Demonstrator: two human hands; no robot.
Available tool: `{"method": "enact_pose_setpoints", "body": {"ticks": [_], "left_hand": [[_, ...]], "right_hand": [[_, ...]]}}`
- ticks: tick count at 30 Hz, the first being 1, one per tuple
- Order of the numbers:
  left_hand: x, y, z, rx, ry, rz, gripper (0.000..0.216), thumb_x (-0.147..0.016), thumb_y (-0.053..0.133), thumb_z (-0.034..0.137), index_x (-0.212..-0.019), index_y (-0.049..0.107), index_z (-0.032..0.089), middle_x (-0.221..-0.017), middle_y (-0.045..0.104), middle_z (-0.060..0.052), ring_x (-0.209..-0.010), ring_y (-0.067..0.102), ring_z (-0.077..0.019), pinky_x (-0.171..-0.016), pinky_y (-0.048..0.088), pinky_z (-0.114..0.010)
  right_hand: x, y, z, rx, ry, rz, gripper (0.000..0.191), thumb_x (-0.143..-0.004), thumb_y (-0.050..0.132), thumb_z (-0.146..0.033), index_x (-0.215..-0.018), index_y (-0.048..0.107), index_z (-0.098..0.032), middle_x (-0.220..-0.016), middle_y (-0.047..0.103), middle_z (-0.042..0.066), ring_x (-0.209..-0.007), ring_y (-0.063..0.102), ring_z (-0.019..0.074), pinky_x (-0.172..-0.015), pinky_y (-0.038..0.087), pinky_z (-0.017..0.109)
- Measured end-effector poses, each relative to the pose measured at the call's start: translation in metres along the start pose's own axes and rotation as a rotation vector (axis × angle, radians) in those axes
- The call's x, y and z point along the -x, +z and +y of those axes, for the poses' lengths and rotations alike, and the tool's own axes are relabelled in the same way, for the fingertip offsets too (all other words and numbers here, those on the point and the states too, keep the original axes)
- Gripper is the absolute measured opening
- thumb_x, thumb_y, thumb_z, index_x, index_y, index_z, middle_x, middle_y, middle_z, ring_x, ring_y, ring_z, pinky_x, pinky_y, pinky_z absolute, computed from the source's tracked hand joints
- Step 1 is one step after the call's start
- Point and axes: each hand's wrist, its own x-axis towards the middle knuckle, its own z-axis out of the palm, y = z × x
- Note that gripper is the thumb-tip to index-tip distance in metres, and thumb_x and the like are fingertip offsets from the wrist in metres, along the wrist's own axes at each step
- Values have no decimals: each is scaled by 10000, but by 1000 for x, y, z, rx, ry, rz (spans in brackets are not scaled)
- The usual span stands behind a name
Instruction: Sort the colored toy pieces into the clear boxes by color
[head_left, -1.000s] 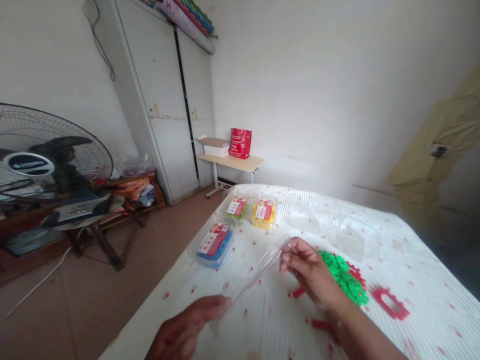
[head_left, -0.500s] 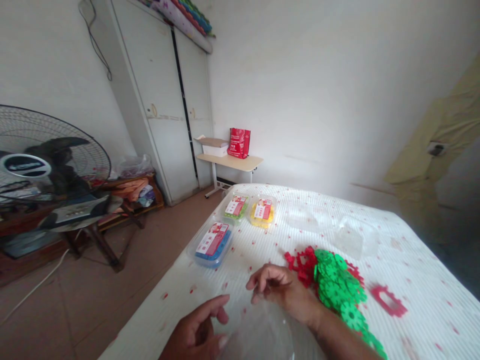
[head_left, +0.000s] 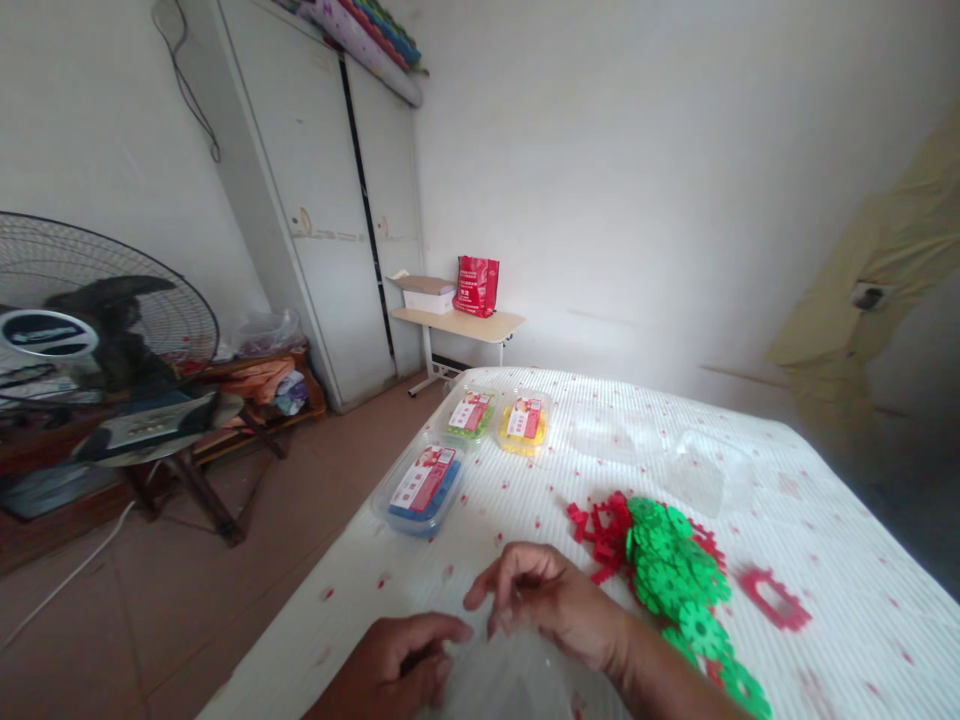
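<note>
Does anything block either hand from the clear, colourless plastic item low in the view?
Nothing visible does: the left hand and right hand are both at the clear plastic item, though contact is unclear. The green, flower-shaped plastic pieces lie to the right.

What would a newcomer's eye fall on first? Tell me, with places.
Probably the heap of green toothed discs, vivid on the white cloth to the right of the right hand, with red pieces along its edges. Then three labelled boxes toward the cloth's left side, showing blue, green and yellow.
</note>
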Motion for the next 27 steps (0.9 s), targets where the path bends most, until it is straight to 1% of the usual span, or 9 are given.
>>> {"method": "enact_pose_setpoints", "body": {"ticks": [1, 3, 6, 9, 12, 16, 21, 24, 27], "left_hand": [[-1, 2, -1, 53, -44, 0, 329, -770, 476, 363, -963, 657, 168, -563, 577, 27, -528, 489, -111, -554, 391, -208], [-1, 3, -4, 113, -133, 63, 337, -737, 469, 364, -953, 621, 155, -496, 520, 54, -442, 405, -91, -479, 342, -198], [2, 1, -10, 126, -244, 164, 360, -697, 450, 387, -955, 559, 160, -484, 493, 70, -387, 310, -75, -403, 259, -188], [8, 2, -17, 104, -310, 212, 347, -676, 421, 397, -926, 528, 182, -474, 470, 75, -374, 316, -79, -384, 235, -189], [11, 11, -23, 62, -384, 251, 371, -685, 381, 401, -971, 514, 205, -508, 479, 76, -333, 288, -75, -351, 198, -196], [6, 19, -26, -33, -327, 309, 359, -701, 366, 375, -966, 535, 201, -507, 421, 81, -361, 349, -87, -378, 261, -198], [3, 18, -27, -125, -276, 400, 325, -706, 389, 352, -924, 580, 205, -522, 409, 75, -428, 431, -104, -425, 317, -199], [4, 12, -25, -138, -277, 435, 405, -726, 378, 375, -1018, 584, 184, -531, 414, 75, -428, 445, -109, -424, 326, -204], [3, 4, -24, -265, -271, 445, 462, -750, 357, 343, -1096, 597, 155, -541, 460, 61, -489, 504, -123, -493, 371, -210]], "right_hand": [[-1, -1, 0, 22, 25, 47, 195, -624, 746, -212, -766, 626, -155, -868, 676, 34, -614, 595, 86, -594, 434, 218], [-2, -4, -1, 64, 69, 197, 288, -604, 733, -224, -869, 628, -181, -861, 652, 8, -569, 590, 81, -544, 416, 208], [3, -13, -11, 174, 87, 397, 279, -604, 685, -242, -866, 611, -182, -859, 620, 5, -551, 599, 97, -534, 432, 234], [21, -21, -30, 376, 26, 481, 219, -657, 642, -270, -851, 606, -174, -861, 614, 21, -583, 596, 109, -548, 441, 247], [50, -25, -46, 578, -65, 540, 206, -742, 606, -353, -872, 609, -192, -833, 614, 19, -614, 589, 120, -580, 457, 260], [89, -30, -55, 695, -87, 626, 259, -782, 570, -460, -865, 621, -220, -751, 602, 12, -631, 585, 144, -595, 475, 275], [114, -37, -45, 734, -21, 655, 281, -778, 562, -501, -815, 611, -226, -650, 564, -6, -583, 564, 141, -547, 458, 253], [110, -38, -32, 797, 6, 592, 253, -825, 516, -458, -816, 602, -220, -641, 546, -13, -580, 538, 127, -530, 425, 229], [98, -33, -22, 849, 24, 510, 261, -865, 450, -417, -826, 591, -201, -696, 572, 2, -607, 545, 124, -562, 431, 230]]}}
